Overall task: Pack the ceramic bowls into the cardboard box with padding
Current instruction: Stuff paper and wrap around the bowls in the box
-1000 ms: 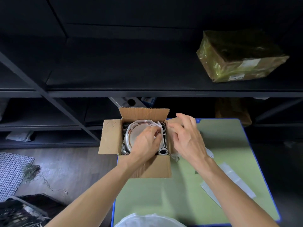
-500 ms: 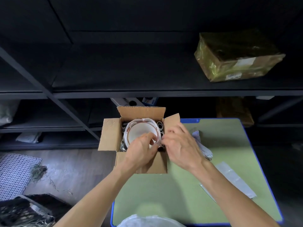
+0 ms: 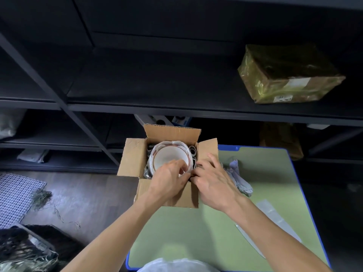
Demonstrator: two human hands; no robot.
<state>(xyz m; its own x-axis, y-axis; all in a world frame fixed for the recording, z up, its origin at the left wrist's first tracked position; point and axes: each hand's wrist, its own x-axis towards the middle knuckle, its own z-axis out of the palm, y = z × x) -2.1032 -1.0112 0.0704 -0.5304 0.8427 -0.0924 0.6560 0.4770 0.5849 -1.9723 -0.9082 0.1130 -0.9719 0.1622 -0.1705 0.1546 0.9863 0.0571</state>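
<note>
Left hand [image 3: 169, 180] and right hand [image 3: 215, 184] curl fingers by the bowl [image 3: 167, 157] in the box [image 3: 133, 160]; I cannot tell what they grip.

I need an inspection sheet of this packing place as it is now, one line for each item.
Surface: green table with a blue rim; the box stands at its far left corner.
Job's things: open box holds a bowl with white padding around it.
Clutter: crumpled paper right of the box; clear strips nearer on the right; white bag at the near edge.
Grips: left hand pinches the padding at the bowl's near rim; right hand is at the box's right wall, its grip hidden.
Cables: nothing seen.
Surroundings: dark shelves with a wrapped parcel; mesh mat and crate on the floor.
</note>
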